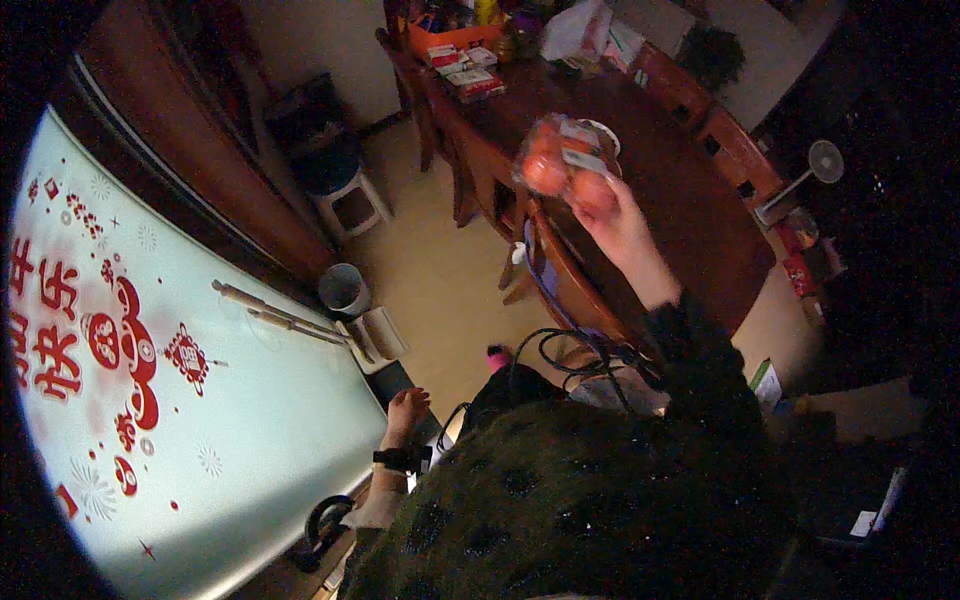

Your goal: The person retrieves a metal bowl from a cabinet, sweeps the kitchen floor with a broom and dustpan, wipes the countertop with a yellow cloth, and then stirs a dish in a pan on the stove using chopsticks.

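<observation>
A clear plastic pack of round orange-red fruit or tomatoes (546,172), with a pale label on top, is in the grip of my right hand (619,225). My right arm reaches forward, so the pack appears over the edge of a dark wooden table (667,202). Just behind the pack shows the pale rim of a round dish (606,133), mostly covered. Low at my side hangs my left hand (407,414), wearing a dark wristband. Its fingers are bent and nothing is visible in them. It is near a lit frosted glass door (277,397).
Wooden chairs (566,262) line the table's near side. Small boxes (472,75) and an orange carton (457,34) stand at its far end. A small fan (825,161) is at right. Dark cables (555,345) loop beside me. A grey bin (345,289) and white stool (356,206) stand left.
</observation>
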A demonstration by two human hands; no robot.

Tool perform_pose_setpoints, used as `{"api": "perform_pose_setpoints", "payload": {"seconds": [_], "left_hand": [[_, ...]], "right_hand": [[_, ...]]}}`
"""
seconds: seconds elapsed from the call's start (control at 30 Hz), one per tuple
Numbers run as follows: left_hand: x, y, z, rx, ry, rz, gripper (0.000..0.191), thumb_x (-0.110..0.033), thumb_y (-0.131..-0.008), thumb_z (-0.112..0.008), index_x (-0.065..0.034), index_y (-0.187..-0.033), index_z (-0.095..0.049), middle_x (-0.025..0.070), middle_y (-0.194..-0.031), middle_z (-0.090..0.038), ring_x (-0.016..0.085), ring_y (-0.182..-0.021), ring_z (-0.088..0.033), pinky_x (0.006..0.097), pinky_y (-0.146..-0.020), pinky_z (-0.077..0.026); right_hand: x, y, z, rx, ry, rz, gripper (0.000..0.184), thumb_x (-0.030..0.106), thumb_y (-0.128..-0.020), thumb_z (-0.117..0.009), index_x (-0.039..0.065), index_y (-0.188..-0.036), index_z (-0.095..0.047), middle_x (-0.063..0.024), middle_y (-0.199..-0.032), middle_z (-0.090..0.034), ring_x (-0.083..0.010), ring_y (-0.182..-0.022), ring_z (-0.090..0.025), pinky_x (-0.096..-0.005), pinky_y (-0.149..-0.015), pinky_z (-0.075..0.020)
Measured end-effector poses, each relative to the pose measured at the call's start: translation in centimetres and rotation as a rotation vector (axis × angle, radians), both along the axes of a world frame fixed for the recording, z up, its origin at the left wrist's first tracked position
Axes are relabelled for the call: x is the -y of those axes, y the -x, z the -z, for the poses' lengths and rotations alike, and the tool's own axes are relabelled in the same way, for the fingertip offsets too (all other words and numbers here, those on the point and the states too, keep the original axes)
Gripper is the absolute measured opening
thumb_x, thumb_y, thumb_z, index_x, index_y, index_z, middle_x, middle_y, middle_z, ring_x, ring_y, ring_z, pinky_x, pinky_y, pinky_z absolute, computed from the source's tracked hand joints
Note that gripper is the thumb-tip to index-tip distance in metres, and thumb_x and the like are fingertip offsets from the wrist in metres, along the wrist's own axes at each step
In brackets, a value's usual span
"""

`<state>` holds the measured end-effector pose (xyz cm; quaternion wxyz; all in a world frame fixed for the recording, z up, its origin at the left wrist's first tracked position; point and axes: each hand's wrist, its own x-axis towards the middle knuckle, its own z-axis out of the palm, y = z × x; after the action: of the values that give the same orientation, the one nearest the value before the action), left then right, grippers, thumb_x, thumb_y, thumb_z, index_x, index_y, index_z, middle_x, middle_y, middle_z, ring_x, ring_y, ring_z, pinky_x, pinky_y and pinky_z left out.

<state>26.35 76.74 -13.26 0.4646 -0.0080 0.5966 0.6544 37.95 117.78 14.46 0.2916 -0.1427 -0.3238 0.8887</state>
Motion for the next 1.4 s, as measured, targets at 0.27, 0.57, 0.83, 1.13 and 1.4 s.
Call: {"api": "perform_pose_setpoints", "payload": {"seconds": [0.27,0.57,0.83,1.13,1.4], "left_hand": [[3.8,4.7,-0.2,0.076,0.187,-0.287,0.026,-0.020,-0.085,-0.049,0.0011,-0.098,-0.056,0.0104,-0.089,-0.063,0.017,-0.076,-0.060,0.0251,-0.061,-0.047],[2.1,10.8,-3.9,0.319,0.295,-0.520,0.034,-0.025,-0.089,-0.047,0.0000,-0.111,-0.050,0.0152,-0.103,-0.060,0.024,-0.087,-0.060,0.0290,-0.068,-0.049],[-2.5,17.2,-3.5,0.158,0.289,-0.279,0.031,-0.022,-0.090,-0.044,-0.0005,-0.111,-0.049,0.0151,-0.105,-0.059,0.025,-0.091,-0.059,0.0313,-0.076,-0.048],[-5.6,19.7,-3.5,-0.138,0.435,-0.053,0.026,-0.017,-0.089,-0.046,-0.0001,-0.107,-0.050,0.0124,-0.100,-0.061,0.023,-0.085,-0.061,0.0306,-0.071,-0.050],[-2.3,13.6,-2.4,0.276,0.194,-0.603,0.028,-0.024,-0.092,-0.041,-0.0042,-0.109,-0.051,0.0098,-0.104,-0.059,0.021,-0.094,-0.058,0.0313,-0.080,-0.045]], "right_hand": [[-16.0,23.3,7.3,-0.014,-0.084,0.056,0.032,0.028,-0.085,-0.055,0.006,-0.107,-0.051,-0.0078,-0.107,-0.056,-0.0192,-0.100,-0.053,-0.0352,-0.087,-0.0457],[-32.1,37.4,20.0,0.366,0.029,0.145,0.021,0.023,-0.086,-0.054,0.007,-0.100,-0.055,-0.0044,-0.091,-0.059,-0.0180,-0.084,-0.058,-0.0329,-0.075,-0.0500],[-36.3,40.3,27.3,0.579,0.002,0.176,0.020,0.021,-0.086,-0.054,0.006,-0.099,-0.054,-0.0045,-0.088,-0.058,-0.0172,-0.080,-0.057,-0.0316,-0.072,-0.0490],[-34.6,39.0,30.1,0.761,-0.160,0.194,0.019,0.019,-0.086,-0.053,0.004,-0.098,-0.054,-0.0046,-0.085,-0.056,-0.0163,-0.076,-0.055,-0.0302,-0.067,-0.0479],[-30.2,35.2,22.0,0.834,-0.484,0.267,0.018,0.017,-0.086,-0.053,0.003,-0.098,-0.053,-0.0047,-0.082,-0.055,-0.0155,-0.073,-0.054,-0.0289,-0.063,-0.0469]]}}
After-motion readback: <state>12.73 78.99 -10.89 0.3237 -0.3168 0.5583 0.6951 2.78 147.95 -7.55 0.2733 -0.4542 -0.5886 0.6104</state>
